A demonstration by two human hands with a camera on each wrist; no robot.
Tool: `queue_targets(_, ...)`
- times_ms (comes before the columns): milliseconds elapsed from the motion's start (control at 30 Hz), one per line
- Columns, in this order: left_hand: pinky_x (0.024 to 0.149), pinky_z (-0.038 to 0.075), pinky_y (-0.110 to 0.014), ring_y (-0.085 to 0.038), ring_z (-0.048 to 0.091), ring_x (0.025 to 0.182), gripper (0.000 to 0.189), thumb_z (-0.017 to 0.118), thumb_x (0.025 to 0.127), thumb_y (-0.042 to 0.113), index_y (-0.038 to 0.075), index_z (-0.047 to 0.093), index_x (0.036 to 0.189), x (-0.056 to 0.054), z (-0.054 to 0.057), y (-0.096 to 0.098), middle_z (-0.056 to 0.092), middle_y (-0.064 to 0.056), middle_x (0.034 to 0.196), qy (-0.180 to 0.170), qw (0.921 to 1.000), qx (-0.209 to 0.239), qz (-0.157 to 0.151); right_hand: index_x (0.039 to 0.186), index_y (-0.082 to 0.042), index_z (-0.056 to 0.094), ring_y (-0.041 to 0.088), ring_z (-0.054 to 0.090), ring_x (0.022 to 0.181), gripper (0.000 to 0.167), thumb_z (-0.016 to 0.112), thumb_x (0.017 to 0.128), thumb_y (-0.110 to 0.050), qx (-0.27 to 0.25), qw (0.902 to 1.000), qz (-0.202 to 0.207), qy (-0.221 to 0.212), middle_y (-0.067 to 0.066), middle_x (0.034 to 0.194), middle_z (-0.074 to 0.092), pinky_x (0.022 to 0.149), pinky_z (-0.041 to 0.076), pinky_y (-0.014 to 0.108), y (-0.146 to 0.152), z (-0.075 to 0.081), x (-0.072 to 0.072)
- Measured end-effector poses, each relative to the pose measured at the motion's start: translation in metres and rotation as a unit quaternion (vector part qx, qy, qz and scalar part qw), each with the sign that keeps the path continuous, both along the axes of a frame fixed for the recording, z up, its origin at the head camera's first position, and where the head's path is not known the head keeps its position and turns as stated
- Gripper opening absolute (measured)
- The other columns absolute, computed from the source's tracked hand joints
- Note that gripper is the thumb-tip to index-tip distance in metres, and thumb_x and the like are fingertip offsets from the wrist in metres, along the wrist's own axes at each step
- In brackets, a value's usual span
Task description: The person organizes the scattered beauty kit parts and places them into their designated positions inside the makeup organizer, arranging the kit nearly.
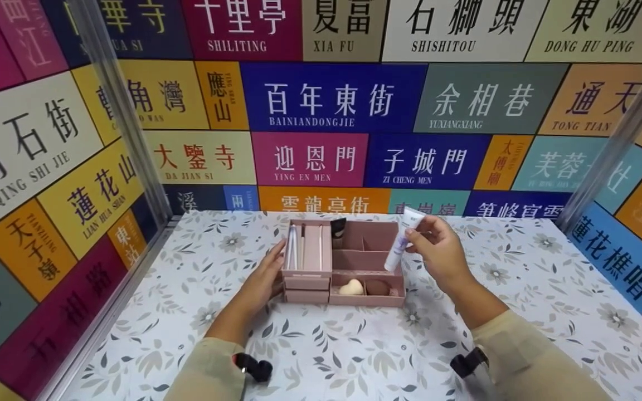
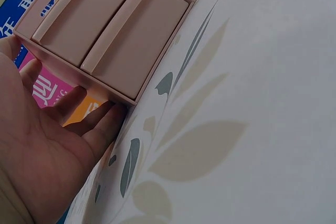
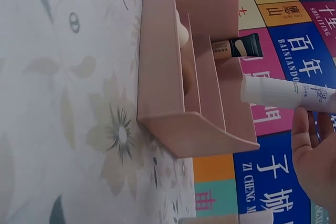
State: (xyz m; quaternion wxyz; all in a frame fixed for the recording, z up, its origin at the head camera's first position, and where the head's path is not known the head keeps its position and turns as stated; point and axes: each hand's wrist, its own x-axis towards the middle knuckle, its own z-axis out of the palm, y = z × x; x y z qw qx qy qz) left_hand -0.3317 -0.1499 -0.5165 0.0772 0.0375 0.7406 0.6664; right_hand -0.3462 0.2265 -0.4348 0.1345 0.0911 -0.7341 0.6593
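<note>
A pink desktop organizer (image 1: 310,281) stands on the table, with drawers at its left and open compartments at its right. My left hand (image 1: 268,273) rests against its left side, fingers (image 2: 107,121) reaching along the lower edge in the left wrist view. My right hand (image 1: 438,248) pinches a white squeeze tube (image 1: 402,245) between thumb and fingers, tilted cap down above the right compartments. In the right wrist view the tube (image 3: 286,92) hangs apart from the organizer's walls. A dark-capped beige tube (image 3: 236,47) stands in a rear compartment.
A cream makeup sponge (image 1: 351,287) and a brown one (image 1: 378,287) sit in the front compartments. Slim pens or brushes (image 1: 303,248) lie in the top left tray. A floral cloth (image 1: 354,351) covers the table, and sign-printed panels (image 1: 332,94) rise behind.
</note>
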Motion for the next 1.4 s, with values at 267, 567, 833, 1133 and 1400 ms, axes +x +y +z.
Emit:
queue_targets(267,0.127,0.039,-0.059,-0.04,0.041,0.158,0.053,0.038,0.114,0.053,0.053,0.028,0.166,-0.001,-0.002,-0.001,0.023,-0.006,0.18,0.012,0.9999,0.003,-0.01,0.13,0.001,0.06,0.011,0.072,0.106,0.032,0.072,0.102,-0.009,-0.02,0.9997,0.015,-0.003,0.002,0.114,0.068,0.093,0.065,0.027,-0.022,0.0,-0.015)
queue_targets(567,0.127,0.038,-0.06,-0.04,0.041,0.158,0.054,0.038,0.114,0.052,0.051,0.027,0.167,-0.002,-0.002,-0.001,0.022,-0.007,0.18,0.007,0.9998,0.015,-0.014,0.13,0.0,0.063,0.005,0.071,0.105,0.034,0.076,0.098,-0.005,-0.011,0.9999,-0.001,-0.003,-0.002,0.112,0.071,0.091,0.06,0.017,-0.04,-0.009,-0.035)
queue_targets(833,0.127,0.039,-0.059,-0.04,0.042,0.158,0.053,0.039,0.113,0.053,0.053,0.028,0.166,-0.002,-0.002,-0.001,0.023,-0.006,0.18,0.001,0.9999,0.011,-0.007,0.129,-0.001,0.065,0.012,0.072,0.106,0.033,0.076,0.099,-0.009,0.024,0.9996,-0.005,-0.013,0.013,0.122,0.072,0.091,0.061,0.018,-0.051,-0.007,-0.053)
queue_targets(1133,0.129,0.037,-0.057,-0.038,0.041,0.159,0.052,0.04,0.112,0.057,0.057,0.03,0.163,-0.002,0.0,0.0,0.025,-0.003,0.18,-0.014,0.9999,0.01,-0.001,0.124,-0.001,0.066,0.014,0.071,0.102,0.029,0.075,0.1,-0.014,0.105,0.993,0.031,-0.044,0.012,0.117,0.073,0.086,0.062,0.02,-0.061,-0.014,-0.066)
queue_targets(1400,0.129,0.037,-0.058,-0.037,0.041,0.159,0.052,0.04,0.111,0.059,0.058,0.03,0.163,0.0,0.0,-0.002,0.026,-0.003,0.179,-0.003,1.0,-0.006,-0.001,0.115,-0.004,0.068,0.018,0.071,0.102,0.022,0.075,0.1,-0.018,0.202,0.9776,0.033,-0.051,0.013,0.115,0.077,0.085,0.058,0.024,-0.065,-0.025,-0.069)
